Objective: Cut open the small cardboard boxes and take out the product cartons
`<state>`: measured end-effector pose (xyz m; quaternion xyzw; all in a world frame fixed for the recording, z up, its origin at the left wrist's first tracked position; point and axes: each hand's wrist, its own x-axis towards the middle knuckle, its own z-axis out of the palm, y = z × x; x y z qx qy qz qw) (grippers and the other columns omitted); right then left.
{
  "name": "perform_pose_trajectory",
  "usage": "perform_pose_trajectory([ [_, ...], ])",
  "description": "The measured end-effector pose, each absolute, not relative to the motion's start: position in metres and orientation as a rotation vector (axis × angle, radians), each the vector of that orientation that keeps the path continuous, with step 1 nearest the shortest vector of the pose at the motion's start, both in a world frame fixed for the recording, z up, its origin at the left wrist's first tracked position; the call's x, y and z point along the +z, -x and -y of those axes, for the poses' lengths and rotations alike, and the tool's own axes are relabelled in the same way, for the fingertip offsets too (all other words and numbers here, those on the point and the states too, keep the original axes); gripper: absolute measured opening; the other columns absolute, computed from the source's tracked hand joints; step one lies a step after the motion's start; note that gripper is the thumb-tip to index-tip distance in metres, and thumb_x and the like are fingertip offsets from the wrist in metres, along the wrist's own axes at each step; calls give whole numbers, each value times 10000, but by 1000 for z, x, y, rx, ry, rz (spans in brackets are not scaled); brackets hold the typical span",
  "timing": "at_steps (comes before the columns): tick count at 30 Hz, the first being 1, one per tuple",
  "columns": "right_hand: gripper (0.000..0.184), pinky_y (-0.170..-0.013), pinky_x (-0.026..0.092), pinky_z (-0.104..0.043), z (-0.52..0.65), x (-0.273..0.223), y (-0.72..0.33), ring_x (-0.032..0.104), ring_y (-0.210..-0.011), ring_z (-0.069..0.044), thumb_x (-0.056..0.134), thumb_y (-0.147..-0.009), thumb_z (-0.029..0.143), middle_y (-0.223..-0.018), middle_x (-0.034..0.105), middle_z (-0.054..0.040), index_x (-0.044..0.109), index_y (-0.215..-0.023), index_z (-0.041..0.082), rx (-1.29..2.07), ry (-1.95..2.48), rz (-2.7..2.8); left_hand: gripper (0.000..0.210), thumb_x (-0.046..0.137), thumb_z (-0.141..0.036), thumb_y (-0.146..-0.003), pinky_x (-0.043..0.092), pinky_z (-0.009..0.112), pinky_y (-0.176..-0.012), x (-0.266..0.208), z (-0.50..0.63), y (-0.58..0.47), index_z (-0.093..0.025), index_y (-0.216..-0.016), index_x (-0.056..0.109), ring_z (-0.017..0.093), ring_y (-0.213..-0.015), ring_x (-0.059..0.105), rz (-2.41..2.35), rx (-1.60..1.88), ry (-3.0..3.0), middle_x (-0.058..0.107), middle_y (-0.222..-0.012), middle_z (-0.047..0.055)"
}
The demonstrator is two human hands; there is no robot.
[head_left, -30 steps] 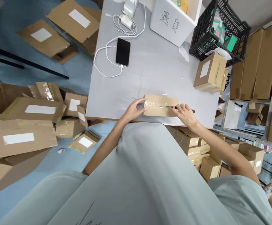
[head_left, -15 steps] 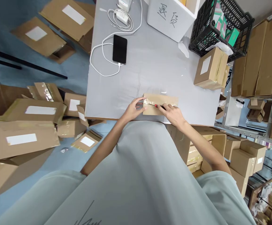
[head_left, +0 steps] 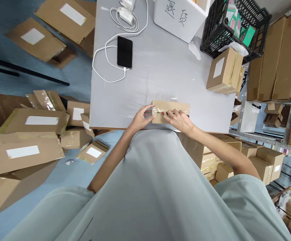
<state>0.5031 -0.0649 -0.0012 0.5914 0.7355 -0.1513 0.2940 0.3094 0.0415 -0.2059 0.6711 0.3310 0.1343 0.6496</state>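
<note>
A small taped cardboard box [head_left: 157, 120] lies flat at the table's near edge, clear tape shining along its top. My left hand [head_left: 142, 117] grips the box's left end, thumb on the near side and fingers on the far side. Over the middle of the box, my right hand [head_left: 179, 119] is closed on a slim red-and-black tool [head_left: 162, 113]. The tool's red part shows at the fingertips and its thin tip points left along the taped seam. Most of its handle is hidden under the fingers, so its exact kind is unclear.
On the grey table [head_left: 160, 73] lie a black phone [head_left: 124, 52] and a white cable with a charger [head_left: 126, 16]. A white bin [head_left: 179, 20], a black crate [head_left: 213, 36] and a carton [head_left: 219, 72] stand farther right. Cardboard boxes [head_left: 32, 134] crowd the floor on the left.
My right hand has moved slightly left along the box with the tool, its fingers now more curled over the handle. My left hand keeps its hold. The view has shifted a little.
</note>
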Motion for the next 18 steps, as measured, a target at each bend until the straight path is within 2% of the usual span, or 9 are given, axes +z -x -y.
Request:
perform_pose_trajectory([
  [9, 520, -838, 543, -387, 72, -6, -509, 680, -1136, -272, 265, -1117, -5, -1366, 726, -178, 533, -1526, 172, -383, -1581, -1950, 618, 727, -532, -970, 637, 473, -1107, -197, -38, -311, -291, -1534, 657, 297, -1260, 751, -741, 308, -1613, 631, -1587, 120],
  [18, 502, -870, 548, -392, 73, -6, -510, 687, -1143, -271, 294, -1127, 4, -1384, 733, -175, 542, -1531, 172, -410, -1587, -1938, 615, 750, -516, -935, 640, 456, -1080, -199, -35, -316, -280, -1498, 683, 288, -1224, 757, -725, 308, -1600, 659, -1538, 114],
])
